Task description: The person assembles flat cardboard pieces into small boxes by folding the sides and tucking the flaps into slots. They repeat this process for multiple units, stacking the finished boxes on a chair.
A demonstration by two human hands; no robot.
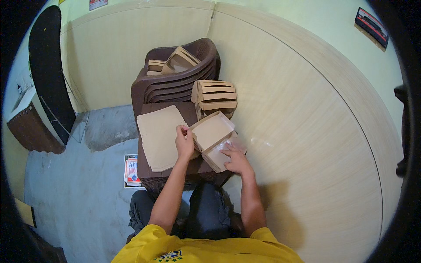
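Observation:
A half-folded brown cardboard box [213, 131] with a clear window flap lies on a small brown table [193, 165] in front of me. My left hand [184, 142] pinches the box's left edge. My right hand [235, 160] presses flat on the lower window flap, fingers spread. A stack of flat brown cardboard blanks [160, 136] lies on the table just left of my left hand.
A pile of folded boxes [215, 97] stands at the table's far right. Stacked brown plastic chairs [180, 79] behind it hold more boxes. A beige panelled wall [307, 131] runs close on the right. A printed packet [131, 170] lies on the grey floor at left.

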